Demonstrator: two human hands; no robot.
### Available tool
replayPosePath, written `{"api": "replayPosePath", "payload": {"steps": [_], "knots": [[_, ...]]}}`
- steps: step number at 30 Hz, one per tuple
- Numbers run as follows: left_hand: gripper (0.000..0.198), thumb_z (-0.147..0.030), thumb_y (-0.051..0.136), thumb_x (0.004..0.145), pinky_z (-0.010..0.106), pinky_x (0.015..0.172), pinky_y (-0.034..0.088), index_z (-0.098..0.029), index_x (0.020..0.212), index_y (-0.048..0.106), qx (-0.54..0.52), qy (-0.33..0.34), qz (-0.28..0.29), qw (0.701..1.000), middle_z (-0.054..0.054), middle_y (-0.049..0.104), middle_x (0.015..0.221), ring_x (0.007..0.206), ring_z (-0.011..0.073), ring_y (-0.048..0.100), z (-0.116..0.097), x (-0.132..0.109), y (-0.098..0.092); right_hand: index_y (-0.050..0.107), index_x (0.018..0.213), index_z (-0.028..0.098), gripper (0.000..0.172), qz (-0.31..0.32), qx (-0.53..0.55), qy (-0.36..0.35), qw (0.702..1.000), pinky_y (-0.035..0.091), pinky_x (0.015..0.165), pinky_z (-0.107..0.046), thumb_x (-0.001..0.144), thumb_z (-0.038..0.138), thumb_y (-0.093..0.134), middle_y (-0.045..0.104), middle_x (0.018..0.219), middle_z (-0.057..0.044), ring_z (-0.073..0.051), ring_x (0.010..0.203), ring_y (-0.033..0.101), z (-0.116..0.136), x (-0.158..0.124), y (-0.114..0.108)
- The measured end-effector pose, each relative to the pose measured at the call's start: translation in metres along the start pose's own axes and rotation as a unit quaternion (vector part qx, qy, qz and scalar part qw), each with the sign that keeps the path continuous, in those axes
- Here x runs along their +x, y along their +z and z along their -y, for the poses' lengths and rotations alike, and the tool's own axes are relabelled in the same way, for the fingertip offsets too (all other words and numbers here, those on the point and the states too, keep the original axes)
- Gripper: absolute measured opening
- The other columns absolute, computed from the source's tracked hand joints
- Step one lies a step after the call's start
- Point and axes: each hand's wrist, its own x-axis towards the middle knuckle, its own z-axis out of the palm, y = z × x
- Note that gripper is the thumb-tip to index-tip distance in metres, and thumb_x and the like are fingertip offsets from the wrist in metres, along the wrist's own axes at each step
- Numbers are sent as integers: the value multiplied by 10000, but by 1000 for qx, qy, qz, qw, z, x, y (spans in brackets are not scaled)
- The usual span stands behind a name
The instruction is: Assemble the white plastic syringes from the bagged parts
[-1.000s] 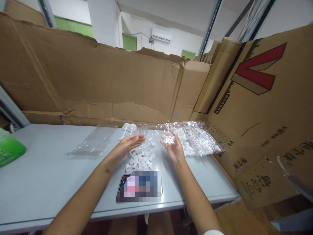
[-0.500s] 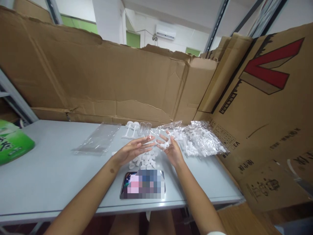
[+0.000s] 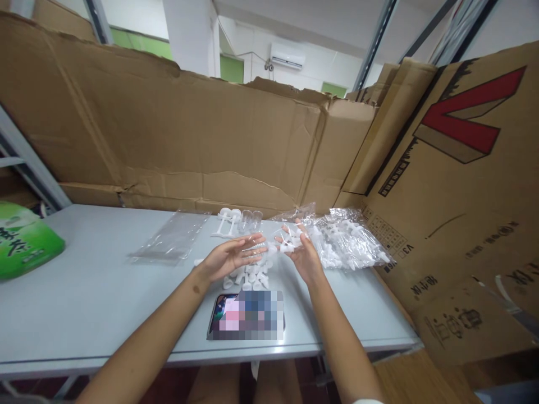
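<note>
Right hand, spread, cradles white parts; left hand, also spread, hovers by the near pile: gathering, likely; next needs a pinch.

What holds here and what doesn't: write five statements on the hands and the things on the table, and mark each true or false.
1. A phone lies near the front edge of the table. True.
2. The left hand grips the green pack. False: the green pack lies apart from it at the far left, and the left hand has its fingers stretched out.
3. Clear bags filled with white parts lie to the right of the right hand. True.
4. The right hand is clenched in a fist. False: the right hand is open, with small white pieces at its fingers.
5. A pile of loose white parts lies just beyond the phone. True.
</note>
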Motion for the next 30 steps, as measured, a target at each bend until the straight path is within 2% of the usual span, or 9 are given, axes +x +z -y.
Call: {"api": "replayPosePath", "payload": {"steps": [4, 8, 13, 19, 22, 26, 30], "knots": [[372, -179, 384, 857, 478, 1030, 247, -101, 1192, 524, -13, -7, -19, 1000, 148, 457, 1308, 1174, 308, 443, 0, 1, -3, 328, 1291, 364, 637, 7, -4, -10, 1000, 505, 796, -402, 721, 360, 612, 596, 1137, -9, -202, 887, 643, 3, -2, 2], [395, -206, 389, 860, 467, 1039, 240, -114, 1232, 484, -26, -5, -12, 1000, 145, 440, 1323, 1184, 298, 435, 0, 2, -6, 308, 1301, 367, 677, 17, -3, -22, 1000, 488, 830, -412, 707, 355, 631, 578, 1168, -11, -205, 917, 631, 2, -2, 1], [411, -238, 396, 858, 461, 1042, 238, -146, 1253, 459, -52, 1, -6, 999, 136, 408, 1349, 1193, 284, 427, 2, 3, -8, 287, 1313, 370, 686, 59, 4, -46, 997, 433, 904, -426, 716, 392, 623, 512, 1258, -25, -216, 1009, 588, -1, -1, -2], [426, -240, 394, 853, 472, 1035, 242, -190, 1275, 421, -92, 15, 2, 996, 124, 416, 1345, 1184, 279, 440, 4, 3, -6, 406, 1268, 309, 678, 77, -27, -48, 996, 367, 985, -393, 657, 486, 642, 432, 1333, -43, -214, 1141, 485, -5, -1, -2], [440, -232, 386, 855, 475, 1026, 259, -197, 1294, 390, -109, 18, -4, 994, 122, 436, 1327, 1183, 279, 441, 5, 3, -4, 403, 1265, 333, 665, 68, -31, -49, 996, 380, 968, -409, 660, 442, 658, 424, 1333, -35, -213, 1129, 489, -8, -4, 4], [446, -206, 388, 854, 492, 1009, 287, -216, 1300, 377, -123, 33, -20, 992, 114, 508, 1251, 1140, 271, 488, 6, 2, 2, 274, 1308, 417, 788, 62, -23, -26, 997, 434, 902, -421, 645, 352, 696, 470, 1270, -25, -192, 1036, 552, -12, -9, 14], [451, -192, 379, 853, 510, 998, 300, -234, 1303, 369, -132, 50, -27, 990, 108, 521, 1233, 1107, 252, 519, 6, 1, 6, 295, 1308, 370, 795, 64, -38, 8, 997, 446, 893, -401, 632, 319, 709, 462, 1274, -46, -199, 1078, 525, -21, -8, 14]]}}
